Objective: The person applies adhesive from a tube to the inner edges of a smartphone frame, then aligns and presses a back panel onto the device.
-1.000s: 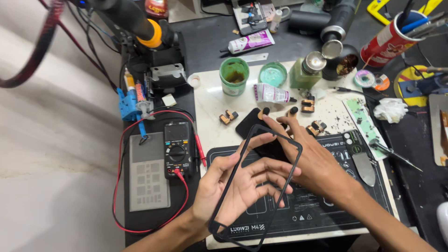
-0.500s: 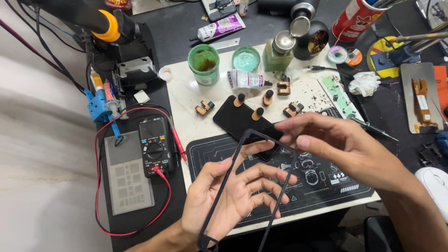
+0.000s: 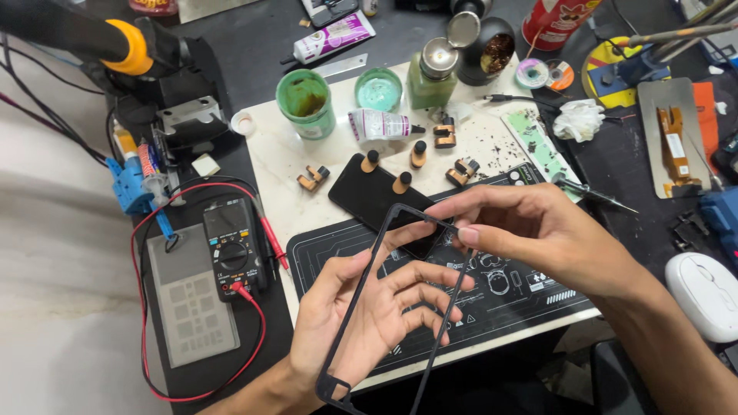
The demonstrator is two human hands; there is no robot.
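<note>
Thin black phone frame [image 3: 400, 300], empty rectangle, held up above the bench [image 3: 269, 154], tilted, long side running from near the chest up toward the phone on the mat. Left hand [image 3: 369, 315] sits behind and under it, palm up, fingers [image 3: 430, 296] spread through the opening and curled against the right rail, so the frame rests on the hand rather than being pinched hard. Right hand [image 3: 530, 238] comes in from the right; thumb and forefinger grip the top right corner, other fingers loose. Judging by that, the two-point hold keeps a flimsy part from twisting.

Under the frame: black repair mat [image 3: 507, 292] with white printed outlines. Black phone [image 3: 373, 196] lies face-down or screen-off, cannot tell which, half on the mat and half on the white stone slab [image 3: 280, 196], with brown-and-black clamps [image 3: 401, 183] clipped along its upper edge, probably pressing a bond. More clamps loose on the slab.

Containers, back of slab:
- green plastic cup [image 3: 307, 102], open, dark brownish residue inside
- round teal tub [image 3: 378, 88], pale green content, looks like paste
- green pump bottle [image 3: 432, 75], metal top, level not readable
- black pot [image 3: 493, 52], lid flipped up, brass-coloured wool inside
- white tube [image 3: 378, 124] lying flat, capped

Left of slab: multimeter [image 3: 233, 250] with red lead, grey stencil plate [image 3: 192, 307]. Right edge: white mouse [image 3: 703, 296].
</note>
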